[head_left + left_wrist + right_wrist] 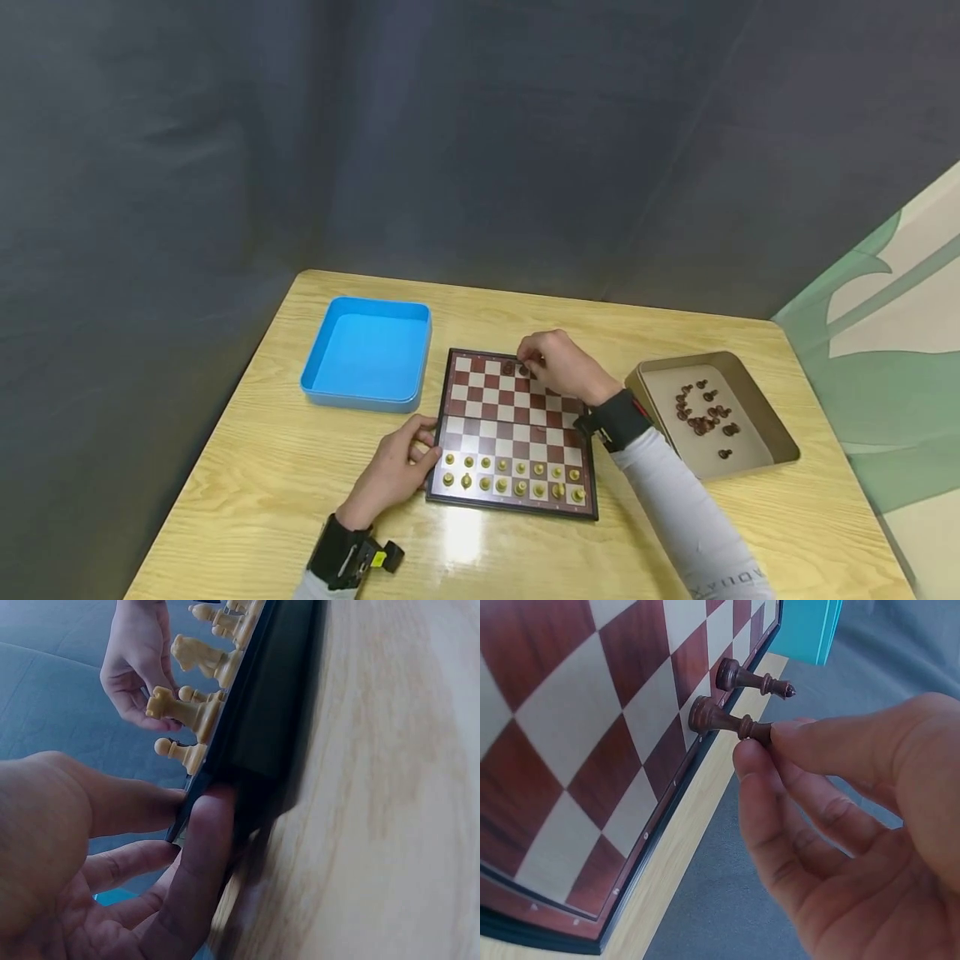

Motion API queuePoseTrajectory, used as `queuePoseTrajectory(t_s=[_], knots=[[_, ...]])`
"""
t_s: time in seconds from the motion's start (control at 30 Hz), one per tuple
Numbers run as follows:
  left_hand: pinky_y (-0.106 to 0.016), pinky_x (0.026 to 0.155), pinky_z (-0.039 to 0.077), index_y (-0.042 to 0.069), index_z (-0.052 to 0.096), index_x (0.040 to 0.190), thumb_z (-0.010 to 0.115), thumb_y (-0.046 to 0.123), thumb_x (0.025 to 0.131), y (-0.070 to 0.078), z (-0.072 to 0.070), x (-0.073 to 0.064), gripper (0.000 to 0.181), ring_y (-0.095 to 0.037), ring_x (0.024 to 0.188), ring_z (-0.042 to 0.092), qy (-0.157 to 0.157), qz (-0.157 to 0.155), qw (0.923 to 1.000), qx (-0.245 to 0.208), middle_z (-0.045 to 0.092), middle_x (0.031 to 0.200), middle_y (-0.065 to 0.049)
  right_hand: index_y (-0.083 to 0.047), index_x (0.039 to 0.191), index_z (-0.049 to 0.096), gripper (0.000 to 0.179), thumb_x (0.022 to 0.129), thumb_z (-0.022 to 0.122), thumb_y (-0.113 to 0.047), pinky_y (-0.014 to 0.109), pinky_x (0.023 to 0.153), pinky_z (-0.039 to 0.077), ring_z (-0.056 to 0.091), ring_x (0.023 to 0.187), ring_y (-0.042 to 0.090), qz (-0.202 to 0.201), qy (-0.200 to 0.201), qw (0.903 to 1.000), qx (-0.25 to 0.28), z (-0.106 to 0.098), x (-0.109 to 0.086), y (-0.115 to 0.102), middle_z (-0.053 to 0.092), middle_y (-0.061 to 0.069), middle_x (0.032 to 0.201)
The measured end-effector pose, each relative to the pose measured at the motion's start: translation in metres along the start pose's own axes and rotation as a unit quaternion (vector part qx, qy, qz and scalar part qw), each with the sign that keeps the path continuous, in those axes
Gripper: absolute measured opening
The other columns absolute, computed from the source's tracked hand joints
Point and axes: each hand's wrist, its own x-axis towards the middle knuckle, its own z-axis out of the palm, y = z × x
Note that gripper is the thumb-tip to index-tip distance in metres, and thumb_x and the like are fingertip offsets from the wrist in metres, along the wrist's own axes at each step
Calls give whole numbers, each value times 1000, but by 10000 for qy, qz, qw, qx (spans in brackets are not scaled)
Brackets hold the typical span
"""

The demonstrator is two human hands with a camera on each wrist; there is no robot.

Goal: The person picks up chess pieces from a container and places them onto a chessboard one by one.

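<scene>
A magnetic-style chessboard [504,430] with red-brown and white squares lies on the table. Two rows of cream chess pieces [502,484] stand along its near side. At the far edge my right hand [562,367] pinches the top of a dark brown chess piece [718,718] between thumb and fingers; its head is hidden by the fingertips. The base sits at a far-row square, beside another dark piece [751,679] with a pointed top. My left hand [397,468] grips the board's left edge, thumb and fingers around the rim near a cream rook [184,714].
Right of the board, a beige tin tray [757,400] contains several dark chess pieces [703,423]. A blue tray [367,354] stands at the back left. Dark cloth [480,150] hangs behind the wooden table [255,467].
</scene>
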Motion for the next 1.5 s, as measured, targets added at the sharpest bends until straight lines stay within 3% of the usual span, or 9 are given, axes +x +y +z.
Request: queuePoseTrajectory(t_s=[0.2,0.43,0.63,0.8,1.13,1.5], knots=[[-25,42,50,15,43,120,56,14,84,-2,-6,-8,38,-15,62,57,138,-312,9994,80,50,91,-2,-9,94,63,16,81,57,-2,21,58,47,55,73,8,6,-138,9998,117,4,5,-6,59,4,89],[-26,43,50,15,43,121,56,14,84,-6,-3,-13,39,-15,62,57,129,-466,9988,33,49,91,-3,-9,94,62,16,80,58,-2,21,60,47,54,74,10,147,-79,9999,25,-2,-7,-5,58,3,89],[-25,43,50,14,43,121,57,14,84,-7,-3,-15,40,-15,62,57,133,-406,9990,97,50,91,-2,-12,93,61,17,80,58,-2,22,58,47,55,73,11,134,155,9997,-144,-22,-31,3,59,6,90],[-25,43,50,14,43,121,57,13,84,-3,-4,-8,39,-16,63,57,154,-255,9995,37,50,91,-3,-11,91,60,16,80,58,-2,25,58,49,56,72,13,218,459,9979,-402,-47,-52,19,59,6,88],[-26,43,50,14,42,121,56,13,84,3,-4,-1,40,-16,62,57,17,-303,9995,56,50,91,-3,-12,93,59,17,79,59,-2,28,56,49,56,75,15,1039,772,9903,-497,-79,-97,52,58,4,88],[-26,43,50,16,43,120,57,14,84,3,-3,2,39,-15,62,57,49,-332,9994,44,50,91,-2,-10,88,60,14,77,59,-2,30,50,47,55,67,17,1487,1134,9787,-842,-97,-130,79,59,6,80]])
